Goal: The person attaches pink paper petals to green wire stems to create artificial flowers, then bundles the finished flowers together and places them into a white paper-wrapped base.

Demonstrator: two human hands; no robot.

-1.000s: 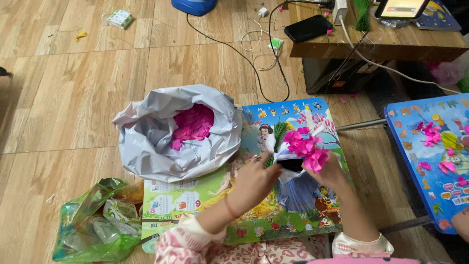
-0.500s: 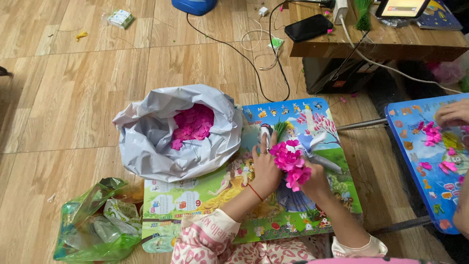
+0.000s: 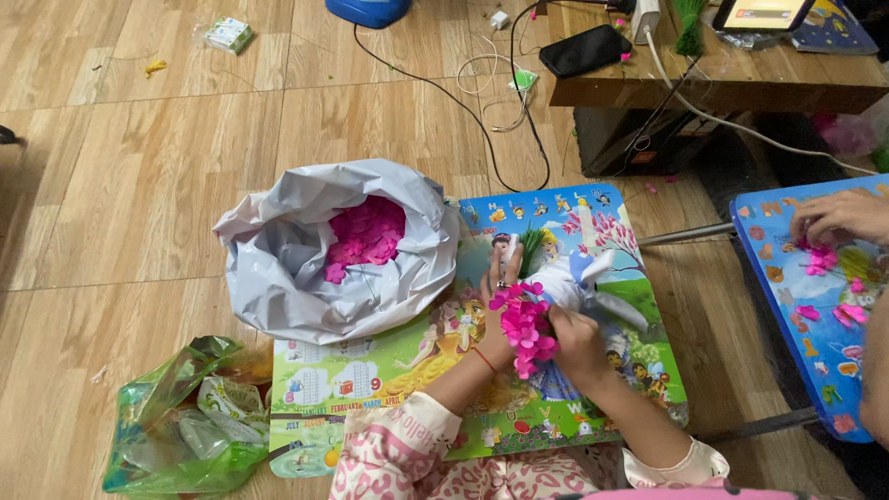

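Over a low picture-printed surface (image 3: 389, 370), the left hand (image 3: 500, 324) and right hand (image 3: 576, 344) close together on a cluster of pink flowers (image 3: 524, 326). At ten o'clock from them, a grey plastic bag (image 3: 306, 268) lies open, full of pink petals (image 3: 363, 237). A green plastic bag (image 3: 176, 435) sits at eight o'clock on the wooden floor (image 3: 139, 185). At three o'clock, another person's hand (image 3: 838, 218) rests on a blue surface (image 3: 787, 278).

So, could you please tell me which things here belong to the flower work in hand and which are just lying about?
In use:
- left hand and right hand on the pink flower cluster
- green stems
- grey bag of pink petals
- colourful low table

Lying about:
- green plastic bag
- black phone
- small packet
- cables
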